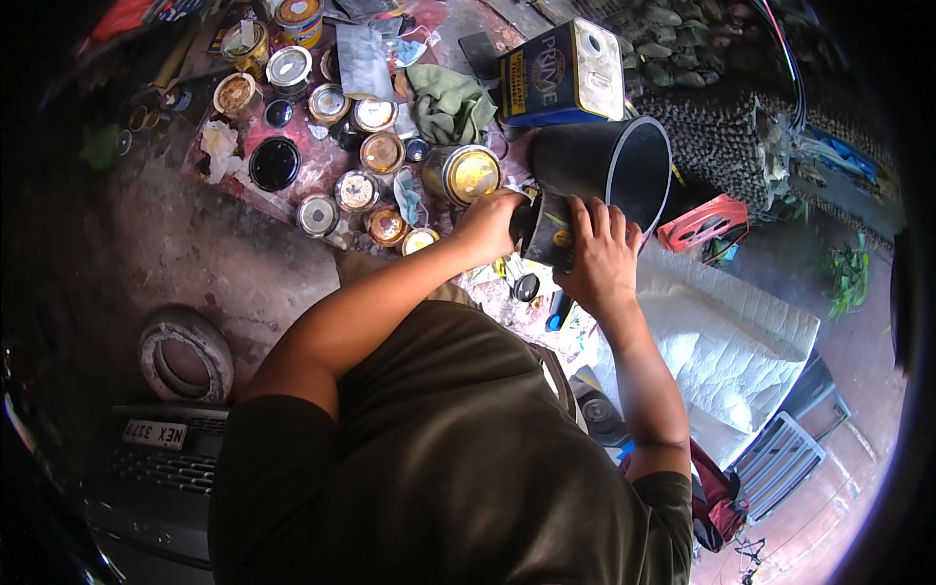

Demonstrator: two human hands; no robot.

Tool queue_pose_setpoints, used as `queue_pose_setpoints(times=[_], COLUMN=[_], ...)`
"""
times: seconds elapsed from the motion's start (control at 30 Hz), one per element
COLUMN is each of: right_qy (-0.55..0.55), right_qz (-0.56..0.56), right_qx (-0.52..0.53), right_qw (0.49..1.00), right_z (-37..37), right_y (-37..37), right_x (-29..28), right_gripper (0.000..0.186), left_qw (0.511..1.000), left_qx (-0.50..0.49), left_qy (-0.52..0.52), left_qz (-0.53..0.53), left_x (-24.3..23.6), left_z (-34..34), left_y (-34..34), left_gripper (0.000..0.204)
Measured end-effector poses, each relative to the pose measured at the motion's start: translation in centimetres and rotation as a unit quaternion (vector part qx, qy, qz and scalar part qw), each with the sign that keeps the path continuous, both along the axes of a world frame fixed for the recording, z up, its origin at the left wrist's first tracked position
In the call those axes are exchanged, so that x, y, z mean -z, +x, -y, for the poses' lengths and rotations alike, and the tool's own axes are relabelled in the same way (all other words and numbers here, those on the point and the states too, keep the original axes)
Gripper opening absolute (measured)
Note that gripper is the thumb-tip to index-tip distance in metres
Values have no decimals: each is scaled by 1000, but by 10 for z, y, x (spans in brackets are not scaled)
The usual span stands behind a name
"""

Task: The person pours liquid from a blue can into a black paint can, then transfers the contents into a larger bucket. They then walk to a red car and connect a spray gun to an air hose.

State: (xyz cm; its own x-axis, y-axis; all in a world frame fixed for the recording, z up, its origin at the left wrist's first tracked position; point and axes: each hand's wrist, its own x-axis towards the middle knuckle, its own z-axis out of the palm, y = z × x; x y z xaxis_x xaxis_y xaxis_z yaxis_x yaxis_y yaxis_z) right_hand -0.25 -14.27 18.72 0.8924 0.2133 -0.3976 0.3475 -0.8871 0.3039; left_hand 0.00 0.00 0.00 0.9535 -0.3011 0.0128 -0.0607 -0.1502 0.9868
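Note:
My left hand [492, 230] is closed on the left end of a dark, round can-like container [548, 234], tilted on its side. My right hand [606, 255] grips the container's other end, fingers over the top. Just beyond it lies a black bucket [567, 156], tipped with its wide mouth toward the right. Beside my left hand stands a large paint can [473, 174] with a yellow-stained lid. A small black cap [526, 287] lies below the container. What is inside the container is hidden.
Several paint cans [381, 153] crowd the stained surface at left. A green cloth [448, 103] and a rectangular blue tin [551, 78] are at the back. Right are a red plastic piece [704, 223] and a white quilted sheet [721, 341]. A tyre [161, 361] lies left, near a car front [171, 473].

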Motion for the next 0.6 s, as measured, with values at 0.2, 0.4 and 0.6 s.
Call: queue_pose_setpoints(times=[0.2,0.4,0.6], right_qy=[16,19,16], right_qz=[-1,6,5], right_qx=[-11,-10,-16], right_qw=[1000,1000,1000], right_z=[-5,-6,-8], right_y=[-2,-3,-3], right_x=[7,3,-2], right_gripper=[112,112,110], left_qw=[1000,1000,999], left_qx=[-9,-10,-8], left_qy=[7,9,17], left_qz=[2,18,36], left_x=[0,5,15], left_z=[-10,-11,-9], left_y=[-3,-4,-4], left_gripper=[40,44,45])
